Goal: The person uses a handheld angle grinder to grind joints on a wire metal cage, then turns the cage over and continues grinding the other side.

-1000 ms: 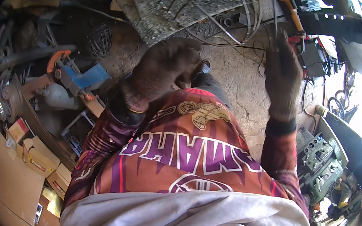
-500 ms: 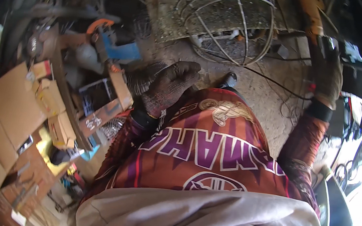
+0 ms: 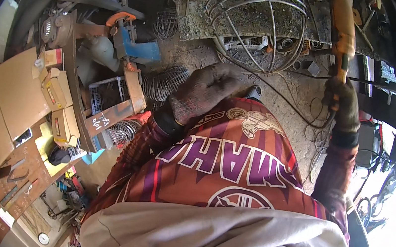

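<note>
At the tabletop (image 3: 189, 22), a wire cage (image 3: 271, 23) juts past the near edge. Right of that is an orange tool (image 3: 343, 35), its near end wrapped in the right hand (image 3: 344, 104)'s grip. The left hand (image 3: 204, 93) curls inward; whether its grip pinches anything, one cannot tell.

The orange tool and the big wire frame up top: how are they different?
The orange tool is long and solid; the grey wire frame is rounded, with gaps between its wires. The right hand grips the tool; neither hand holds the frame.
</note>
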